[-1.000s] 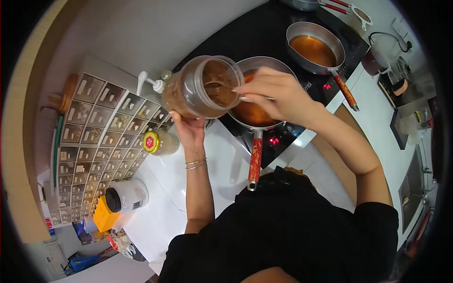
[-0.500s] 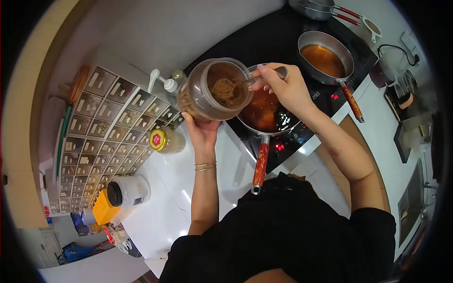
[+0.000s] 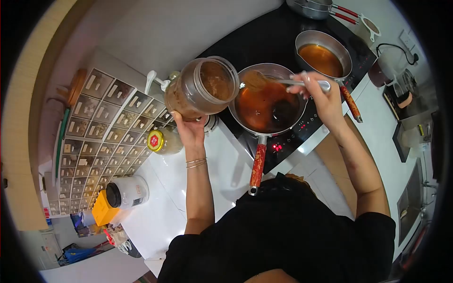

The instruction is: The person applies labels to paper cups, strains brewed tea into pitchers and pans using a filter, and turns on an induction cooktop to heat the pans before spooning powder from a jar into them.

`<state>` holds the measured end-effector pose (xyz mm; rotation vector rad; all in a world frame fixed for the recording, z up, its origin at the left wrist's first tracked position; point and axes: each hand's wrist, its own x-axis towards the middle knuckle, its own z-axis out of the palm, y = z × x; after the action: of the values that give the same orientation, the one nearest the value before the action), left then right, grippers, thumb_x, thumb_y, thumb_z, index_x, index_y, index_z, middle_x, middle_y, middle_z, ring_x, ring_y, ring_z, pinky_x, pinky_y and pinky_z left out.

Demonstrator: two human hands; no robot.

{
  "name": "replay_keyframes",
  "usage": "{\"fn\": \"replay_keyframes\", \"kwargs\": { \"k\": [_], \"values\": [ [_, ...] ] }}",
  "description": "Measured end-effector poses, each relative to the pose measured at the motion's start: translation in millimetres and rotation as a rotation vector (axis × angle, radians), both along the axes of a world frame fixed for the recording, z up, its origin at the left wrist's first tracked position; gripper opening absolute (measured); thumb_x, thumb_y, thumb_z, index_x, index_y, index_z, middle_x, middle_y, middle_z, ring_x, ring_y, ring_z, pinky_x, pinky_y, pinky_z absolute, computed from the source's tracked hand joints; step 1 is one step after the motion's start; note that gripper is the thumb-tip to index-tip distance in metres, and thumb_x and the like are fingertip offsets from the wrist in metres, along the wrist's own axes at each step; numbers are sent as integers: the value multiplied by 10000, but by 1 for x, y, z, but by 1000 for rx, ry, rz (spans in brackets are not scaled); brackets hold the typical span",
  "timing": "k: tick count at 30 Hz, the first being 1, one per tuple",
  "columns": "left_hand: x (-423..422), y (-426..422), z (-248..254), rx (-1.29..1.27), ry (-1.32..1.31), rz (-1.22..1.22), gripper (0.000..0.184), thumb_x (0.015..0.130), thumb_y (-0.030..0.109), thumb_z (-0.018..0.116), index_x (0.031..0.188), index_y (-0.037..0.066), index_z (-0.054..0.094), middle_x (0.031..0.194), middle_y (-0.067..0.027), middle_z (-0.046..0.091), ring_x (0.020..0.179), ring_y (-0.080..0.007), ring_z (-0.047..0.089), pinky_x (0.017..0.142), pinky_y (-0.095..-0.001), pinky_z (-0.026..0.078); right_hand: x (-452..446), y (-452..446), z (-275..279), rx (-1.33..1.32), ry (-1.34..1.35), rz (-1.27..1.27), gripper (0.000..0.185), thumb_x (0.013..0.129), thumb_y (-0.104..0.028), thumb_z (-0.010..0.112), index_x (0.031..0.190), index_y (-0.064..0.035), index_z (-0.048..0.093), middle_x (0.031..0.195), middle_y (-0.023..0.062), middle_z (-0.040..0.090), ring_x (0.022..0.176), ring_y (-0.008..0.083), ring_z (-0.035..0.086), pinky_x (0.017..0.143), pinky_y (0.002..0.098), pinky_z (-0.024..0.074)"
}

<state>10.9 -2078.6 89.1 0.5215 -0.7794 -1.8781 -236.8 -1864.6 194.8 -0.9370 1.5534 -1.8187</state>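
Note:
My left hand [image 3: 191,131] holds a wide clear jar [image 3: 188,89] from below, its mouth tilted toward the right and brown powder inside. In my right hand [image 3: 317,89] is the handle of a metal spoon [image 3: 292,82], its bowl heaped with brown powder [image 3: 255,80]. The spoon's bowl hangs over the far left part of a pan [image 3: 260,133] with reddish-brown liquid [image 3: 262,106] and a dark patch in it. This pan's red handle [image 3: 257,165] points toward my body.
A second pan [image 3: 347,54] with amber liquid stands on the black cooktop [image 3: 257,42]. Small drawers [image 3: 101,125] line the left side. Near them are a yellow-lidded jar [image 3: 165,141], a black-lidded tub [image 3: 132,192] and a pump bottle [image 3: 155,81]. Stacked pans [image 3: 309,8] sit at the back.
My right hand has moved right, drawing the spoon out of the jar with powder on it. The jar has shifted slightly left, away from the pan.

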Motion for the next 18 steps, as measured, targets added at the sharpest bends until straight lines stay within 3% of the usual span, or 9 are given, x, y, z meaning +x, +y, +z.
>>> {"fn": "replay_keyframes", "kwargs": {
  "k": [2, 3, 4, 8, 10, 12, 14, 16, 18],
  "values": [
    [5, -8, -2, -19, -35, 27, 654, 870, 507, 478, 1357, 127, 263, 1387, -99, 302, 1248, -276, 348, 957, -542, 381, -6, 11, -21, -141, 995, 58, 137, 783, -80, 631, 903, -21, 660, 780, 71, 668, 637, 164, 531, 610, 263, 459],
    [5, -10, -2, -27, -52, 40, 675, 857, 520, 489, 1357, 128, 262, 1386, -95, 302, 1241, -277, 356, 962, -543, 381, -4, 23, -18, 67, 1129, 161, 222, 693, -10, 678, 914, -24, 656, 803, 81, 651, 667, 229, 546, 640, 303, 472],
    [6, -10, -2, -26, -58, 35, 675, 857, 520, 489, 1357, 128, 262, 1386, -95, 302, 1241, -277, 356, 962, -543, 381, -3, 24, -14, 70, 1123, 158, 222, 693, -10, 678, 914, -24, 656, 803, 81, 651, 667, 229, 546, 640, 303, 472],
    [-5, 2, 8, 0, -3, -17, 627, 867, 500, 494, 1332, 124, 308, 1333, -71, 368, 1206, -242, 393, 935, -481, 421, 23, -24, 14, -392, 977, 112, 230, 708, -54, 689, 937, -63, 663, 722, 74, 599, 660, 214, 540, 595, 306, 457],
    [-14, 8, 15, -9, 3, -40, 626, 864, 503, 497, 1329, 125, 317, 1326, -69, 380, 1199, -241, 405, 928, -471, 430, 39, -60, 16, -363, 1038, 95, 108, 760, -135, 646, 840, -65, 663, 721, 71, 605, 694, 221, 557, 602, 334, 469],
    [-19, 15, 21, -23, 22, -84, 607, 866, 497, 497, 1319, 126, 335, 1308, -67, 407, 1180, -240, 431, 912, -451, 452, 48, -89, 9, -338, 1073, 33, 135, 786, -178, 605, 789, -53, 659, 669, 94, 612, 652, 243, 571, 604, 347, 477],
    [-19, 15, 19, -24, -7, -60, 584, 874, 487, 488, 1310, 124, 348, 1300, -68, 419, 1174, -241, 441, 905, -447, 461, 54, -100, 12, 95, 1036, 233, 197, 792, -197, 587, 815, -13, 654, 726, 164, 597, 621, 306, 538, 613, 342, 468],
    [-20, 18, 19, -6, 8, -75, 576, 880, 483, 482, 1307, 121, 350, 1303, -70, 416, 1173, -238, 441, 894, -447, 465, 52, -98, 12, 13, 851, 356, 262, 810, -230, 539, 799, 5, 654, 702, 153, 621, 599, 254, 556, 624, 330, 467],
    [-18, 20, 17, -7, -4, -80, 583, 881, 488, 478, 1316, 127, 338, 1320, -72, 395, 1196, -243, 415, 916, -471, 440, 48, -89, 22, 102, 325, 398, 273, 837, -223, 523, 820, 16, 653, 685, 116, 650, 613, 167, 561, 617, 294, 455]
  ]
}}
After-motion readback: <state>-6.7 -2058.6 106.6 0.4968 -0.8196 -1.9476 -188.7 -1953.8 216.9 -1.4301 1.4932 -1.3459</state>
